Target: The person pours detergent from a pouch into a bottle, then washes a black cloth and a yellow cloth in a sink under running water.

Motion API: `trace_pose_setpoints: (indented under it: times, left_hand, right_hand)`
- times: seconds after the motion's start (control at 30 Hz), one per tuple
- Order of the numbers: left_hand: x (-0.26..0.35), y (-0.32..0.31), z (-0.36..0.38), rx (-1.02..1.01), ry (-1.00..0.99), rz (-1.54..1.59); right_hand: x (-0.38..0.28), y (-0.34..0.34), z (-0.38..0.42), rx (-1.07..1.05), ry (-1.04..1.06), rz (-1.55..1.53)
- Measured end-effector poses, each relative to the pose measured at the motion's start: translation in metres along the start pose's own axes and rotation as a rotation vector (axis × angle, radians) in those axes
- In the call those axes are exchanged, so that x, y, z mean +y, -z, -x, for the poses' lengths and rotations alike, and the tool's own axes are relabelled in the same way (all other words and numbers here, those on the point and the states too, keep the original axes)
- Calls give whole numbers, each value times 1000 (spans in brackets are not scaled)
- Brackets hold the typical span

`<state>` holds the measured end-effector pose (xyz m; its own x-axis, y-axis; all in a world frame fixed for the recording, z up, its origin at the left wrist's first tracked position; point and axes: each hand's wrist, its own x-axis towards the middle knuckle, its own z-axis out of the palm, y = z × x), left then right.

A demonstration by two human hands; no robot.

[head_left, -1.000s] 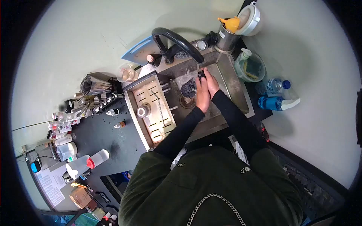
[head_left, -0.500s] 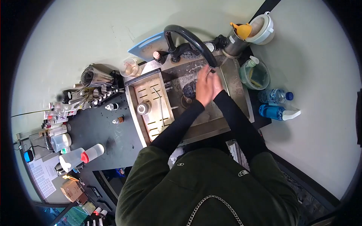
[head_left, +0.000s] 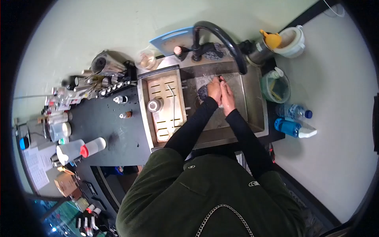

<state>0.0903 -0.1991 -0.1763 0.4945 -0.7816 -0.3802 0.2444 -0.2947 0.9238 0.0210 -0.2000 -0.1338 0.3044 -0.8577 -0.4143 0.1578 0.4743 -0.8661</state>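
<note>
Palms facing, my two hands meet low over the metal sink [head_left: 252,114]. My left hand [head_left: 214,91] is curled, its fingers closed. My right hand [head_left: 227,96] lies against it with the fingers stretched out. A small dark thing [head_left: 221,78] shows at the fingertips; I cannot make out what it is. Beside my left hand, a dark crumpled clump [head_left: 202,92] sits in the sink, partly covered by the hand. The black curved faucet [head_left: 229,37] arches above, its spout to the right of my hands.
Left in the sink, a slotted drain tray [head_left: 162,114] carries a metal cup [head_left: 154,104] and a bent tube. A blue cutting board [head_left: 169,39] leans behind. On the right stand a green-tinted tub [head_left: 276,89], a water bottle [head_left: 292,111] and a blue spray bottle [head_left: 287,127]. Small dropper bottles [head_left: 121,99] dot the left counter.
My hands have come down and away from the faucet spout, deeper into the sink. The left fingers, stretched before, are now curled. The view has shifted, so the sink appears slightly further right.
</note>
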Motion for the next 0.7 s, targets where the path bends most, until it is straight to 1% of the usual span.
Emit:
trace_pose_setpoints:
  times: [0.03,0.07,0.1,0.13,0.17,0.2,0.23,0.27,0.33,0.37,0.4,0.47,0.5,0.57,0.6,0.63,0.67,0.7]
  left_hand:
    - [-1,2,1,-124,120,238]
    - [14,-2,13,-172,258,485]
    - [35,-9,29,-208,380,737]
    - [46,-11,29,-198,367,710]
    - [17,-20,2,-146,190,483]
    - [-8,-38,-27,1,-53,357]
    - [-5,-31,-27,47,-194,99]
    - [-1,-22,-25,129,-321,-162]
    - [66,-17,29,161,-295,-458]
    - [83,-18,49,212,-253,-374]
    - [77,-17,54,235,-258,-378]
    - [63,-16,53,94,-480,-420]
    - [66,-4,47,98,-482,-417]
    - [83,30,37,-115,-629,-548]
    - [83,28,41,-26,-658,-479]
    - [80,25,44,6,-705,-459]
    - [75,19,48,21,-751,-428]
    - [72,17,50,34,-824,-408]
  right_hand:
    - [-9,1,-2,-73,172,211]
    - [-29,3,-3,-73,185,213]
    - [-21,21,-24,-215,434,357]
    - [-36,11,-21,-138,319,348]
    - [-38,-3,-12,-160,94,-12]
    - [-33,-8,-4,-223,111,-150]
    - [-28,-9,2,-269,116,-288]
    - [-31,-9,4,-310,96,-259]
    - [-37,-7,7,-379,47,-251]
    - [-37,-10,5,-416,9,-290]
    - [-39,-16,4,-445,-43,-353]
    - [-43,-27,4,-487,-122,-460]
    - [-44,-28,2,-504,-147,-498]
    - [-46,-29,-3,-554,-186,-543]
    - [-47,-24,-4,-575,-195,-555]
    - [-42,-10,-12,-668,-212,-501]
    - [-35,6,-19,-610,-182,-487]
    - [-32,11,-21,-587,-255,-543]
